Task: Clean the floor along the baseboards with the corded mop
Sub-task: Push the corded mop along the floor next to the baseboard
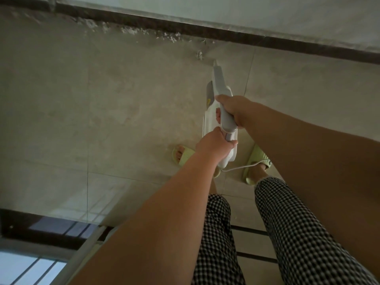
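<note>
Beige tiled floor [123, 103], dusty by dark baseboard [185, 30], left hand [213, 144] and right hand [234, 110] each in a closed grip on white corded mop [221, 87]

Dim beige tiled floor [123, 112], pale wall [267, 15], window [24, 270] bottom-left

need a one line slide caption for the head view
Both hands, left and right, grip the white corded mop, its tip aimed at white debris near the dark baseboard.
</note>
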{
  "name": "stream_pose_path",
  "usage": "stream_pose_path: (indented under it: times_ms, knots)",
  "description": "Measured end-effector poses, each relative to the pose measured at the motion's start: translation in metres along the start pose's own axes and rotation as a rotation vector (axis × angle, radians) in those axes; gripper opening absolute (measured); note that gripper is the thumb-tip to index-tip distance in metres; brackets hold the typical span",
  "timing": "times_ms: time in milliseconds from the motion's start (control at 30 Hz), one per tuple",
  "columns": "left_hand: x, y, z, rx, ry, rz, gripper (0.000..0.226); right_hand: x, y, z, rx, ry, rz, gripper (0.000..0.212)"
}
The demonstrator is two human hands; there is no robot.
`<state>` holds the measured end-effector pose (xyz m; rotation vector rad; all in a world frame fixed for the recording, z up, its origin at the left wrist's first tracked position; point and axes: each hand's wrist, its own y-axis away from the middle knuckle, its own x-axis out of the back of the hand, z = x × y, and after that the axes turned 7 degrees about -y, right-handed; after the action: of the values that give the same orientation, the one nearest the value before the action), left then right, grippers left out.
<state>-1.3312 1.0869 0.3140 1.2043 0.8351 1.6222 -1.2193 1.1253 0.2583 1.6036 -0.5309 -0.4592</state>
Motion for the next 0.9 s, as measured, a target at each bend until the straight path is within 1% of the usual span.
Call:
stream_pose_path:
  times_ms: [200,667,900]
  knots:
    - [0.009,-0.014,0.005,-0.009,-0.056,0.031,0.047,-0.002,0.001,-0.016,0.019,-0.053,0.036,0.024]
    - [0.033,-0.036,0.016,-0.047,-0.077,0.075,0.051,-0.003,-0.003,-0.048,0.082,-0.052,0.019,0.023]
    - [0.038,-0.039,0.014,-0.051,-0.076,0.071,0.048,-0.008,-0.004,-0.052,0.053,-0.078,0.032,0.025]
